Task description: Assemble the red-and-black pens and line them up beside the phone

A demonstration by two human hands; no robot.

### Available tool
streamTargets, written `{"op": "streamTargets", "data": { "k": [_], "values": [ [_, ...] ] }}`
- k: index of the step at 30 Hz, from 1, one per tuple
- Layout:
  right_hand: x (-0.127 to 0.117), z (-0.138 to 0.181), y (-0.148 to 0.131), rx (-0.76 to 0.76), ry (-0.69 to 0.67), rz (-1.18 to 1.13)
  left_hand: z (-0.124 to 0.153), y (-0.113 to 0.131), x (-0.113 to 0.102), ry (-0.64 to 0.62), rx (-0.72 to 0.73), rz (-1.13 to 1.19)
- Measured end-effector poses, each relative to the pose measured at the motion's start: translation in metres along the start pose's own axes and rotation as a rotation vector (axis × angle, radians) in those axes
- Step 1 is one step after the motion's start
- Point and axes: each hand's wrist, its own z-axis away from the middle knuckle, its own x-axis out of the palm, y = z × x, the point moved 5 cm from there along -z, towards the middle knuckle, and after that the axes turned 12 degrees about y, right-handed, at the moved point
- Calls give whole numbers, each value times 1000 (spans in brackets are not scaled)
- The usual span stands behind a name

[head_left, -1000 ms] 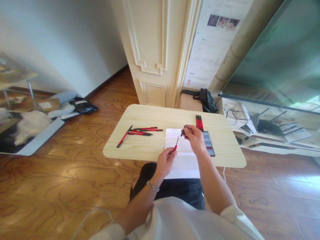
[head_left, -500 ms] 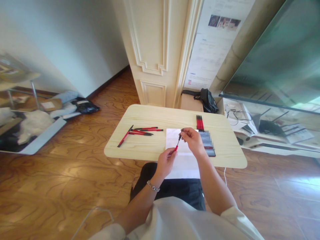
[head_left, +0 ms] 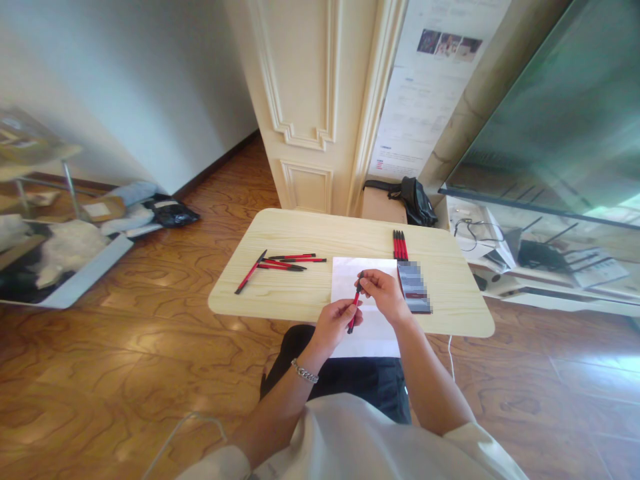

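Over a white sheet of paper (head_left: pixel 375 337), both my hands are closed on one red-and-black pen (head_left: pixel 357 298), which slants with its lower end toward me. My left hand (head_left: pixel 333 325) pinches the red barrel, and the black lower end sticks out below its fingers. At the upper black part, my right hand (head_left: pixel 385 295) grips with thumb and fingertips. The black part and the barrel meet with no gap showing. Several similar pens (head_left: pixel 283 267) lie loosely on the left of the table. A neat row of pens (head_left: pixel 401 247) lies at the back right.
The pale wooden table (head_left: pixel 295 230) has rounded corners. A dark flat item (head_left: pixel 420 308), partly pixelated, lies right of the paper. Behind the table sits a black bag (head_left: pixel 419 203) on a box. A large screen (head_left: pixel 560 120) is at the right.
The black part and red barrel were apart with a thin rod between them; now they are together. My right hand has come down toward my left, and more of the pen's lower end shows.
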Motion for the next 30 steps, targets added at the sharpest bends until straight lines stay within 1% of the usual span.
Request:
{"op": "streamTargets", "data": {
  "k": [2,4,6,9,12,15,16,18,21,23,26,30],
  "values": [
    [0,2,-2,16,-14,-38,3,1,5,-43,-89,113],
    [0,4,-3,34,-13,-63,4,1,6,-32,-123,153],
    [-1,5,-1,60,4,-77,3,1,4,8,-96,112],
    [-1,6,5,93,65,-81,-2,0,-3,100,0,-30],
    [-1,8,11,69,141,-8,-6,-3,-8,210,62,-161],
    [0,11,15,33,180,90,-6,-5,-10,295,79,-212],
    [-1,11,15,24,191,110,-5,-5,-9,297,77,-213],
    [-3,12,14,21,195,116,-4,-5,-6,246,64,-196],
    [-4,12,11,92,160,2,-3,-2,1,128,28,-128],
    [-4,11,10,150,132,-85,-2,-1,3,85,5,-86],
    [-3,10,10,147,129,-106,-2,-1,4,85,3,-76],
    [-4,11,12,95,219,-52,-2,-3,1,149,27,-115]
  ]
}}
